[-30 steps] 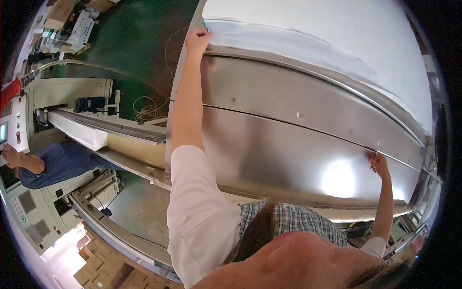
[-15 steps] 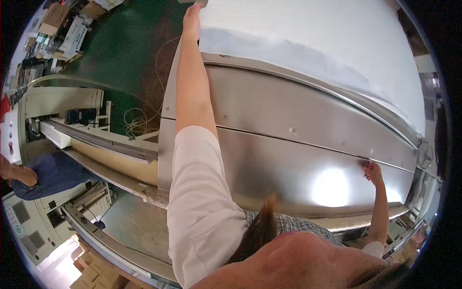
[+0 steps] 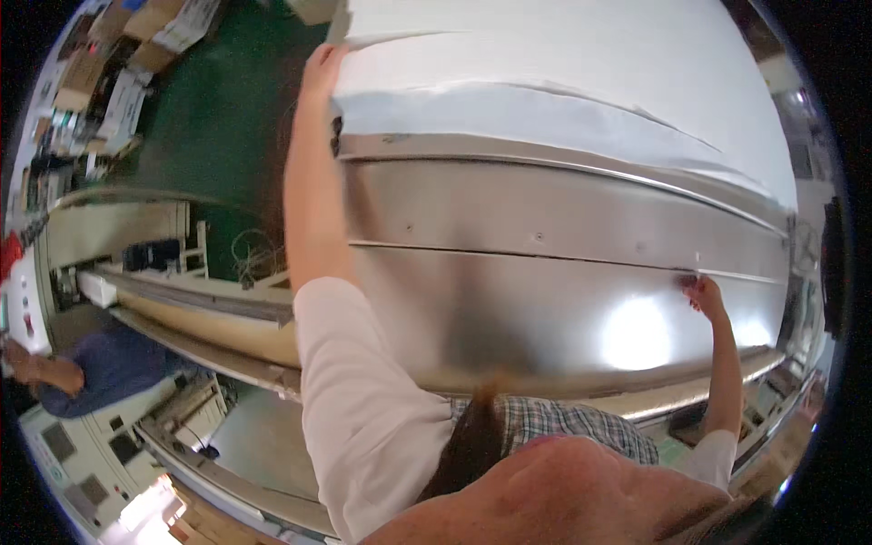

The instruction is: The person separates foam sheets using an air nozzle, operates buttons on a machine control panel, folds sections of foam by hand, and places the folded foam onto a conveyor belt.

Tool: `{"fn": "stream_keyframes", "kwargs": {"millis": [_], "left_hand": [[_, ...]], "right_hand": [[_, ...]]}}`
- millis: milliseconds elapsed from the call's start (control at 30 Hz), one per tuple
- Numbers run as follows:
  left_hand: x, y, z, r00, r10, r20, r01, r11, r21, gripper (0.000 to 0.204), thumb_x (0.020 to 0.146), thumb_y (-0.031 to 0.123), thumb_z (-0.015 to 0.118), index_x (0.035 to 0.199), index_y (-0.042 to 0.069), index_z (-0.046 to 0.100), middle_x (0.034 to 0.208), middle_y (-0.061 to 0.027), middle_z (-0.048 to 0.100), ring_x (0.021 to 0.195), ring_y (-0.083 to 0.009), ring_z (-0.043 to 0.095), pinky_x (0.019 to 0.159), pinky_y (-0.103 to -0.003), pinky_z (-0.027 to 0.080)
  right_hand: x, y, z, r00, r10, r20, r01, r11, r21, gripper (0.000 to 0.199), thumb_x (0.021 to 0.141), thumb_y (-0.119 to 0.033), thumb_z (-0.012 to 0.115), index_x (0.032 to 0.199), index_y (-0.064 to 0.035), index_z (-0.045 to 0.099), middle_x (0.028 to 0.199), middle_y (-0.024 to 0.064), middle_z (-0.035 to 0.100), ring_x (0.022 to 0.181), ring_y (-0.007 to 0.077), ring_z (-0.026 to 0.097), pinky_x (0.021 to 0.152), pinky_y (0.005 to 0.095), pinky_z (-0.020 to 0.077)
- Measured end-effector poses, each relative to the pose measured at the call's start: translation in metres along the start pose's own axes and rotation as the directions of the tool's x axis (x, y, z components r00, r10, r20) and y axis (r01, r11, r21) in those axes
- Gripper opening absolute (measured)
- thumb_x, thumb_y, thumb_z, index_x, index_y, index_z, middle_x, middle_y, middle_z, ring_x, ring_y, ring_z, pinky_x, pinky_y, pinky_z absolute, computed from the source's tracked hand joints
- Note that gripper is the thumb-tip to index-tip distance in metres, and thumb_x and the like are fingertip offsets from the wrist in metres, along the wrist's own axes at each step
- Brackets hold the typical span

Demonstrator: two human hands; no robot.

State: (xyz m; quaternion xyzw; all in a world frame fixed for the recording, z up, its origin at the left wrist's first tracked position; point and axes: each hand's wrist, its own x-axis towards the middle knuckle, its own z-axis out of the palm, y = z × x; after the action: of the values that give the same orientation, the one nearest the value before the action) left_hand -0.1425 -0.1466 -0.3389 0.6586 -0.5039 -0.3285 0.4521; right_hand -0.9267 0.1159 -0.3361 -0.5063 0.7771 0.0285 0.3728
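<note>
A broad stack of white sheet material [image 3: 545, 45] spreads beyond a brushed-metal panel [image 3: 545, 295], with creases and a loose front edge. Far out at its left edge, my left hand [image 3: 324, 68] is closed on the border of the sheet; the fingertips are partly hidden. My right hand [image 3: 704, 295] rests low over the right part of the panel, by the seam between its two plates. Its fingers are curled together, and a small dark thing seems to show at the fingertips, too small to name.
Left of the panel stands a machine with a long rail [image 3: 200, 295] and a coiled cable [image 3: 254, 254]. A person in dark blue [image 3: 113, 368] is at the far left. Cardboard boxes [image 3: 82, 77] are piled beside the green floor [image 3: 227, 100]. A handwheel [image 3: 805, 238] sits at the panel's right end.
My left arm has drawn back toward me and left along the sheet's edge. Creases now run across the white sheet. The view has shifted; my right hand stays near the panel's seam.
</note>
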Motion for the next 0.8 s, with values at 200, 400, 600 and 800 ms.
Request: {"fn": "stream_keyframes", "kwargs": {"millis": [200,400,600,800], "left_hand": [[0.011,0.099,0.08,0.843,-0.043,0.536,-0.378,0.661,0.648,0.067,0.074,0.06,0.052,0.106,0.002,0.058,0.11,-0.0199,0.056,0.106,-0.0301,0.051,0.09,-0.037,0.039],[-0.034,0.155,0.175,0.608,-0.015,0.794,-0.611,0.629,0.48,0.104,0.053,0.06,0.071,0.129,0.001,0.032,0.129,-0.0203,0.039,0.119,-0.0308,0.039,0.1,-0.035,0.031],[-0.051,0.125,0.151,0.715,0.087,0.693,-0.659,0.414,0.628,0.099,0.049,0.048,0.076,0.131,0.012,0.032,0.126,-0.0162,0.044,0.119,-0.0306,0.039,0.098,-0.047,0.029],[-0.095,0.153,0.156,0.778,0.029,0.627,-0.587,0.387,0.711,0.09,0.054,0.043,0.074,0.13,0.016,0.034,0.125,-0.0113,0.046,0.116,-0.031,0.04,0.097,-0.058,0.021]], "right_hand": [[-0.028,-0.019,-0.006,0.991,-0.119,-0.067,0.124,0.989,0.077,0.015,0.071,-0.014,0.066,0.077,-0.0023,0.058,0.059,0.0024,0.055,0.046,0.0095,0.048,0.04,0.0251,0.0399],[0.011,-0.03,0.011,0.943,-0.319,0.099,0.303,0.691,-0.657,0.045,0.072,-0.052,0.058,0.084,-0.0085,0.061,0.08,0.0151,0.06,0.079,0.0299,0.056,0.072,0.0408,0.0437],[0.036,-0.273,0.018,0.619,-0.767,-0.168,0.656,0.623,-0.427,0.027,0.08,-0.033,0.054,0.082,-0.0069,0.057,0.079,0.0129,0.057,0.078,0.0318,0.054,0.069,0.0421,0.0432],[0.035,-0.474,0.076,0.354,-0.905,-0.236,0.868,0.412,-0.278,0.025,0.077,-0.019,0.052,0.098,-0.006,0.058,0.101,0.0145,0.058,0.099,0.0303,0.052,0.085,0.0411,0.0411]]}}
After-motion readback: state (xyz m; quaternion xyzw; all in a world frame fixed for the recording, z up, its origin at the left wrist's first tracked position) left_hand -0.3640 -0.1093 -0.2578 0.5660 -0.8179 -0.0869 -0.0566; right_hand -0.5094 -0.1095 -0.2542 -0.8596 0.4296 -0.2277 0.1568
